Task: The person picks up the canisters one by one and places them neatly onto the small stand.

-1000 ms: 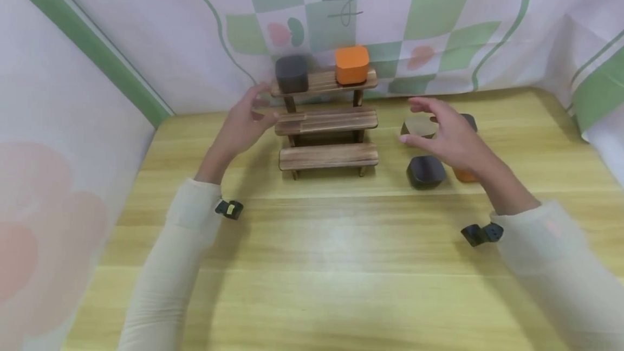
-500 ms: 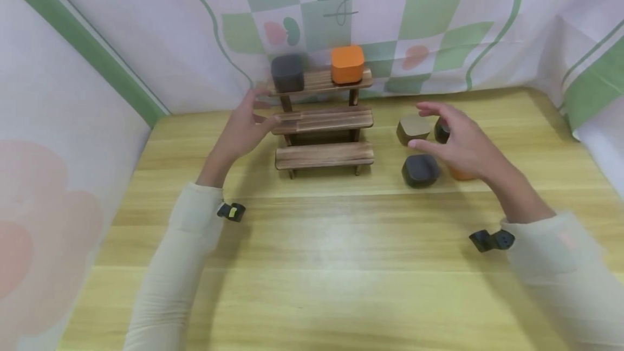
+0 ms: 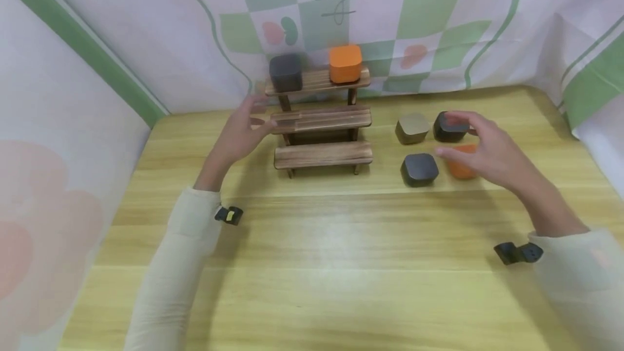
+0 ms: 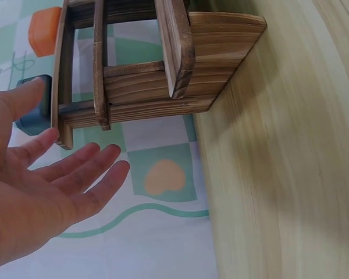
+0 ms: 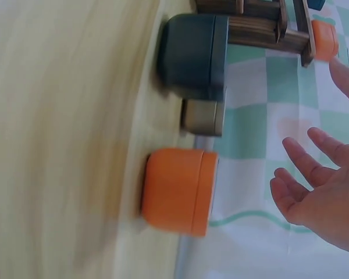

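Note:
My left hand (image 3: 241, 133) hovers at the left side of a three-tier wooden stand (image 3: 322, 119), fingers spread and holding nothing. On its top tier sit a black box (image 3: 286, 73) at left and an orange box (image 3: 345, 64) at right. To the right of the stand, my right hand (image 3: 497, 150) hangs above several small rounded boxes, its fingers apart and nothing between them. Under or near it are an orange box (image 5: 173, 190), partly covered in the head view, and a black box (image 3: 447, 129). A gold box (image 3: 412, 128) and a second black box (image 3: 420, 169) stand to their left.
The wooden table (image 3: 312, 242) runs from the stand toward the person. A white and green checked cloth (image 3: 380, 15) hangs right behind the stand, and another pale cloth panel (image 3: 53, 177) lines the left side. Small black cameras sit on both wrists.
My right hand has drawn back to the right and toward the person, from over the gold box to the right-hand boxes, uncovering the gold box. The left hand has stayed nearly still.

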A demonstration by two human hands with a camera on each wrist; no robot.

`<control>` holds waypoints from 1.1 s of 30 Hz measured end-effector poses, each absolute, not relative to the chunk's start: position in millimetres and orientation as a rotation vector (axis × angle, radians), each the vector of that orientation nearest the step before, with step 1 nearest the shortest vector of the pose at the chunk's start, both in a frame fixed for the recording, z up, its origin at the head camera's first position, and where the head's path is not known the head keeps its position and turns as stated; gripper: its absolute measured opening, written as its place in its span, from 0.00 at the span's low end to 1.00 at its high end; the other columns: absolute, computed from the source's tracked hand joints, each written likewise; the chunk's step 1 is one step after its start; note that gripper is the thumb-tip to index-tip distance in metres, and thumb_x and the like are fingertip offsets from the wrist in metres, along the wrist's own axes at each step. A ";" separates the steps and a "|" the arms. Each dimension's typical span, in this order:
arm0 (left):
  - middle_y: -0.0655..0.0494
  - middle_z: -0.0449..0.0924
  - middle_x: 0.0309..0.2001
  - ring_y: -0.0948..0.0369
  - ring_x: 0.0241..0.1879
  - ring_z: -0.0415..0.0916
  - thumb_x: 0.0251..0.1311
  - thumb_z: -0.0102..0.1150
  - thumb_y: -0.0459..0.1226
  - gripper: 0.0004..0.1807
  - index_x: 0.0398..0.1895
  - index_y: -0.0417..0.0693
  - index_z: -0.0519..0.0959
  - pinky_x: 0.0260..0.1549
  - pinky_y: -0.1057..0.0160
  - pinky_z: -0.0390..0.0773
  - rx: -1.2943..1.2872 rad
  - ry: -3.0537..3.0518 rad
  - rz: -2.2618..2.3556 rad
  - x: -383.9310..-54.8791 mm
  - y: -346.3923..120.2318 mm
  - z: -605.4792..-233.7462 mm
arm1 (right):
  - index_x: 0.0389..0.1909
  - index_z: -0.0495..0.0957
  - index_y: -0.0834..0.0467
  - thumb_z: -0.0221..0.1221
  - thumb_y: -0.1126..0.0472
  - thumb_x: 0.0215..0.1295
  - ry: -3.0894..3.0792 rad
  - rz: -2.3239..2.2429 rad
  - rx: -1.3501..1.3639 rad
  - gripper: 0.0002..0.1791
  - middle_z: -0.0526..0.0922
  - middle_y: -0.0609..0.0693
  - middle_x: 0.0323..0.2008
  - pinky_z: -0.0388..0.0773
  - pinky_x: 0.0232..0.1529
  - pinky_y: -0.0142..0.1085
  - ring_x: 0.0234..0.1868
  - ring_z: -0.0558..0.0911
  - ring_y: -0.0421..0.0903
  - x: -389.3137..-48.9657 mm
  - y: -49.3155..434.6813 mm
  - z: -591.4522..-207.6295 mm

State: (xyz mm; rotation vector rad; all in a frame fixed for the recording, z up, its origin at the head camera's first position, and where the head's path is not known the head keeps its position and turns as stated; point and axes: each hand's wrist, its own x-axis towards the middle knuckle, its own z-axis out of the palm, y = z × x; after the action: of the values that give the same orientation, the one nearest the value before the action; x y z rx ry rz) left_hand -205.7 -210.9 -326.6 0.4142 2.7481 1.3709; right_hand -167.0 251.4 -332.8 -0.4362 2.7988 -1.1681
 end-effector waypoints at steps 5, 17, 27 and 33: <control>0.38 0.64 0.69 0.41 0.62 0.69 0.71 0.59 0.41 0.33 0.74 0.44 0.59 0.56 0.44 0.74 0.416 2.751 1.360 -204.7 -213.4 -331.1 | 0.74 0.58 0.67 0.69 0.57 0.64 2.831 -1.142 -0.437 0.44 0.64 0.68 0.69 0.51 0.72 0.51 0.68 0.61 0.68 -161.9 264.0 -336.9; 0.35 0.66 0.67 0.40 0.59 0.72 0.71 0.59 0.43 0.36 0.77 0.47 0.56 0.55 0.43 0.75 0.332 2.718 1.320 -207.6 -212.2 -337.4 | 0.72 0.59 0.68 0.69 0.58 0.63 2.859 -1.093 -0.384 0.42 0.65 0.69 0.67 0.51 0.71 0.53 0.66 0.61 0.70 -152.2 286.8 -345.0; 0.35 0.64 0.68 0.41 0.61 0.71 0.72 0.57 0.45 0.38 0.79 0.51 0.53 0.55 0.43 0.75 0.303 2.712 1.301 -206.8 -210.5 -340.0 | 0.75 0.55 0.66 0.71 0.60 0.60 2.823 -1.107 -0.398 0.48 0.63 0.72 0.67 0.50 0.71 0.57 0.64 0.62 0.69 -155.5 307.5 -358.0; 0.38 0.62 0.70 0.41 0.61 0.70 0.72 0.56 0.46 0.39 0.79 0.52 0.51 0.54 0.44 0.76 0.311 2.692 1.303 -207.1 -209.1 -345.3 | 0.77 0.50 0.65 0.72 0.59 0.59 2.770 -1.088 -0.363 0.52 0.59 0.72 0.70 0.48 0.69 0.65 0.65 0.60 0.71 -156.7 321.8 -366.0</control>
State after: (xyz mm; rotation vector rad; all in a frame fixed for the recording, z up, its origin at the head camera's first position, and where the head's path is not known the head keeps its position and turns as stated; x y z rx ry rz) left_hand -207.1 -209.1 -345.3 0.3111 2.6917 1.3028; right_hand -156.7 321.8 -366.0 -0.3629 2.7701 -1.0878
